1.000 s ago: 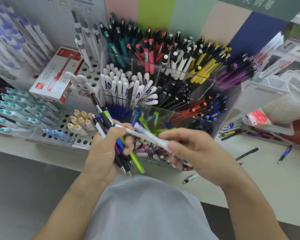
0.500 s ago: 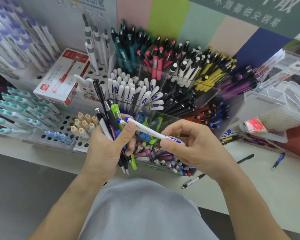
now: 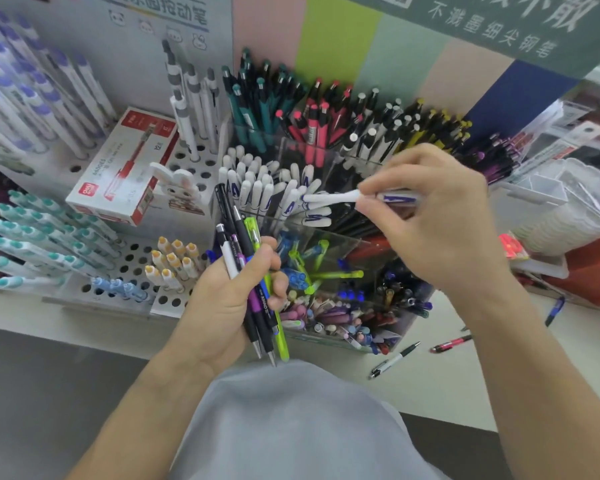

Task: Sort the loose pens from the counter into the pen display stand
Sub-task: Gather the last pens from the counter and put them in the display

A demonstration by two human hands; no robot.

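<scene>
We sort pens, one white pen pinched at the display stand.

From the head camera we see our right hand pinching a white pen with blue lettering, its free end lying among the matching white pens in the clear display stand. Below and to the left of that pinch, our left hand clenches a bundle of pens, black, purple, white and lime, tips pointing down. Below and right of the right hand, loose pens lie on the counter.
</scene>
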